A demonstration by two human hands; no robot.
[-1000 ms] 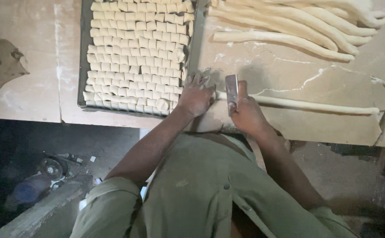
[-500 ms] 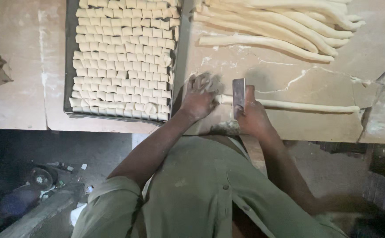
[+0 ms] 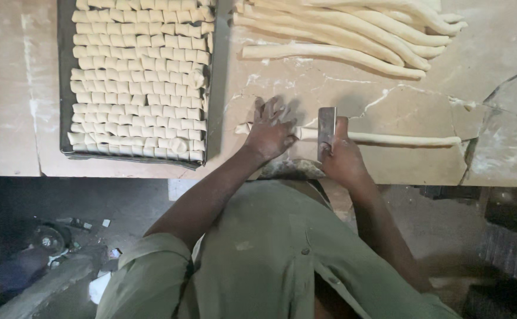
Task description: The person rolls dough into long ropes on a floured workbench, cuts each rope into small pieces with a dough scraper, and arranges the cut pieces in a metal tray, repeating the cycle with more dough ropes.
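Note:
A long thin rope of dough (image 3: 406,140) lies across the floured stone counter (image 3: 495,47) near its front edge. My left hand (image 3: 270,131) presses flat on the rope's left end, fingers spread. My right hand (image 3: 342,158) grips a flat metal dough cutter (image 3: 327,129), its blade standing upright across the rope just right of my left hand. To the left, a dark metal tray (image 3: 63,77) holds many rows of small cut dough pieces (image 3: 140,77).
Several more long dough ropes (image 3: 353,29) lie stacked at the back of the counter. The counter surface is cracked on the right. Below the front edge, a dark floor holds debris (image 3: 51,242) at lower left.
The view has shifted so the tray and counter sit further right and lower. My hands stay on the rope, with the cutter still standing across it.

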